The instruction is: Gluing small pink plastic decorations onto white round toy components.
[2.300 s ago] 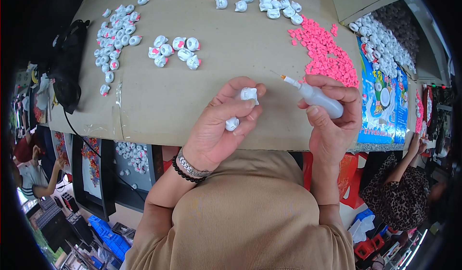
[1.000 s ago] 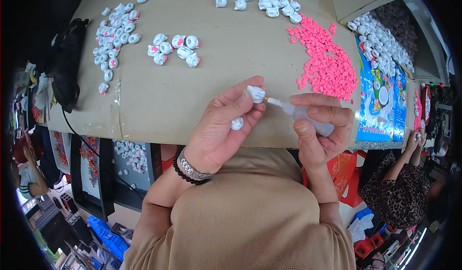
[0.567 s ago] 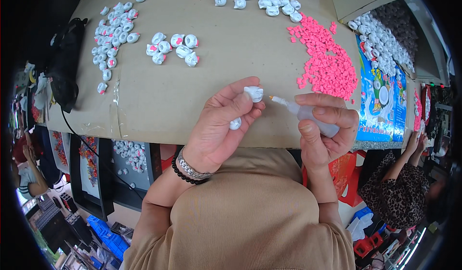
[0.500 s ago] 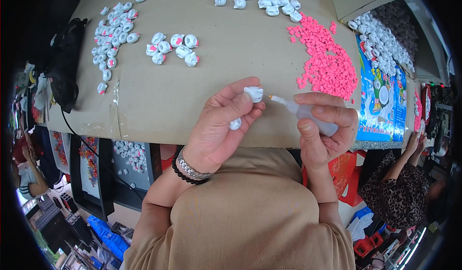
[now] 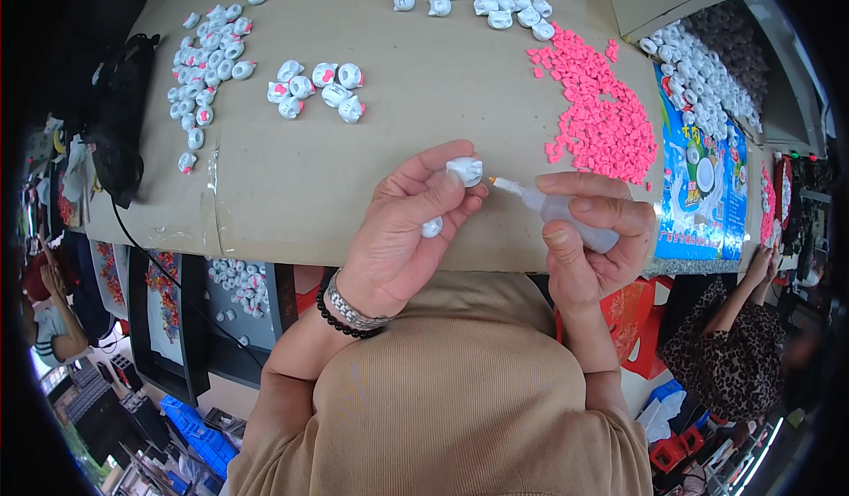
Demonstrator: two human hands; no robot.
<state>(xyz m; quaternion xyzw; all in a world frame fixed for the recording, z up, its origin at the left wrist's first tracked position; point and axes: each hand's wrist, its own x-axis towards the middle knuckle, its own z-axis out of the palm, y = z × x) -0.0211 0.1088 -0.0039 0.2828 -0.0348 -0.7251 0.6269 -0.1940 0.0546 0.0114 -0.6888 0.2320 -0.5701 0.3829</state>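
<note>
A workshop for small hand assembly. Diagnostic features: a broad, tan-covered bench bearing a loose heap of small, bright pink pieces and clusters of small, rounded white pieces; a translucent, narrow-tipped plastic bottle held above it; blue plastic crates at lower left; and, at right, a co-worker in a leopard-print top (hands raised near similar pink pieces).

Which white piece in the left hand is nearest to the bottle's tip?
In the left hand, the upper white piece, facing the bottle's tip; the lower white piece sits farther away.
</note>
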